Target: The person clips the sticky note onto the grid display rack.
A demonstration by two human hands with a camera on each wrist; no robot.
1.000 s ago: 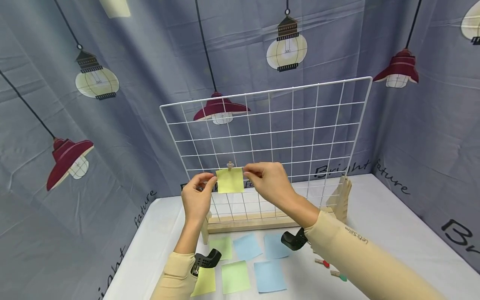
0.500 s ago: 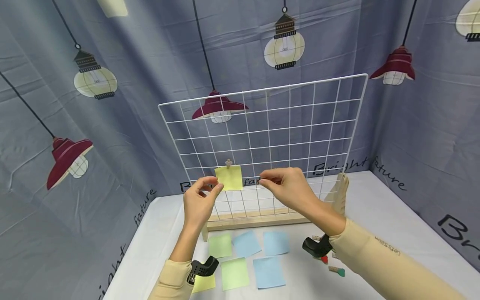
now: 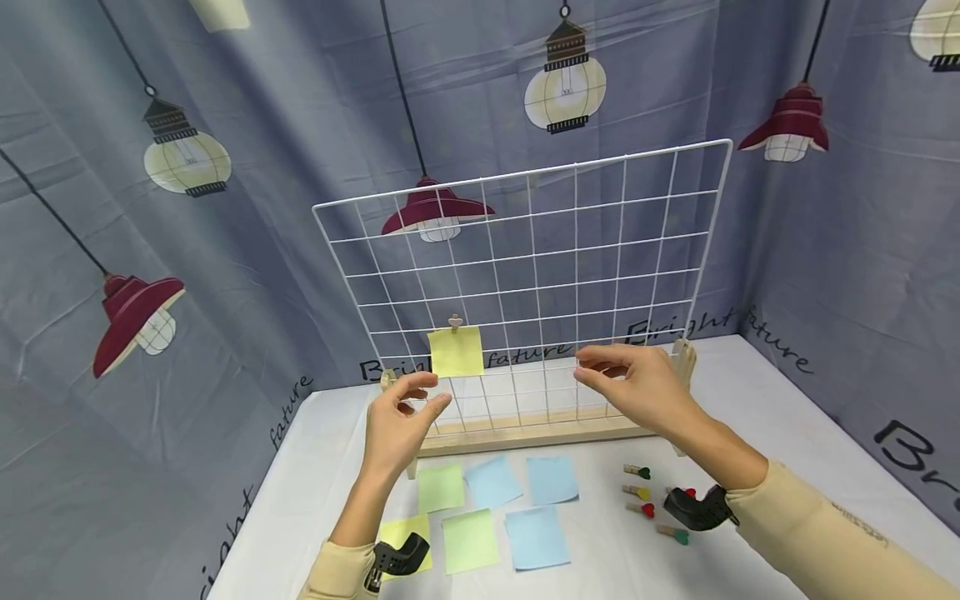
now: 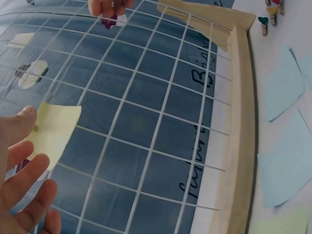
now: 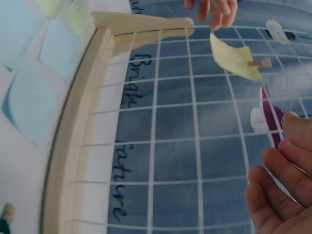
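Note:
A yellow sticky note (image 3: 457, 352) hangs on the white wire grid panel (image 3: 525, 173). It is held at its top edge by a small wooden clothespin (image 3: 455, 322) with a pale heart. My left hand (image 3: 396, 421) is at the note's lower left, thumb and fingers apart, holding nothing. In the left wrist view, the left thumb and fingers overlap the note (image 4: 61, 129). My right hand (image 3: 637, 383) is well to the right of the note, in front of the grid, with loosely bent fingers and nothing in them. The right wrist view shows its fingers (image 5: 275, 195) relaxed.
A wooden base (image 3: 525, 436) carries the grid. Before it on the white table lie blue (image 3: 537, 537), green (image 3: 470, 542) and yellow (image 3: 408, 531) sticky notes. Several clothespins with coloured hearts, one a green-hearted clothespin (image 3: 673, 534), lie to the right. A patterned curtain (image 3: 285, 250) surrounds the table.
My right hand has left the note's right edge and moved right. The left hand has dropped slightly and its fingers have spread. The note stays hanging on the grid.

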